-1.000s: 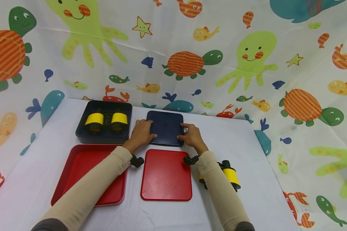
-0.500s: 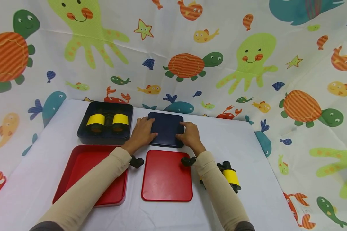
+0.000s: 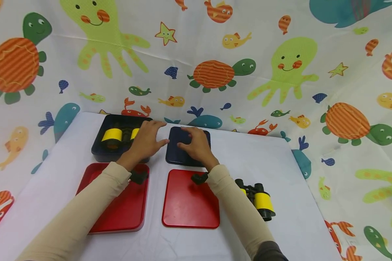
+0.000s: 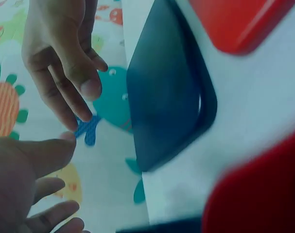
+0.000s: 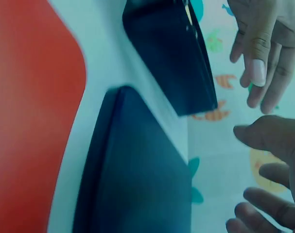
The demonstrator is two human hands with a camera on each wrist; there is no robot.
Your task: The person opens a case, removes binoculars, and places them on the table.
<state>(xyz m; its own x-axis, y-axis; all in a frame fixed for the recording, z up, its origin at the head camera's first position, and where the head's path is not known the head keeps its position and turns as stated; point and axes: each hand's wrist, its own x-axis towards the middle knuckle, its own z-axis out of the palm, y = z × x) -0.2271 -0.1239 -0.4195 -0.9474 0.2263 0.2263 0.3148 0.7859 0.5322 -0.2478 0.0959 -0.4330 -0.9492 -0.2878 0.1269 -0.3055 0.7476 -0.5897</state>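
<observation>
My left hand (image 3: 143,139), fingers apart and holding nothing, is over the right side of the dark blue box (image 3: 101,157). In that box lies a pair of yellow and black binoculars (image 3: 112,135), partly hidden by the hand. My right hand (image 3: 197,145) is above the flat dark blue lid (image 3: 175,155), thumb and fingers spread. Both wrist views show a gap between the hands and the lid, which lies on the white table. In the left wrist view my left hand (image 4: 35,179) faces the right one, with nothing between them.
Nearer me, an open red box (image 3: 127,215) stands at left, below my left forearm. A red lid (image 3: 190,206) lies beside it. Another pair of yellow and black binoculars (image 3: 264,200) lies to the right, partly behind my right sleeve. A sea-animal printed cloth (image 3: 124,58) hangs behind.
Both hands have let go of the dark blue lid's sides and moved left, the left one reaching over the dark blue box. The lid has stayed in place.
</observation>
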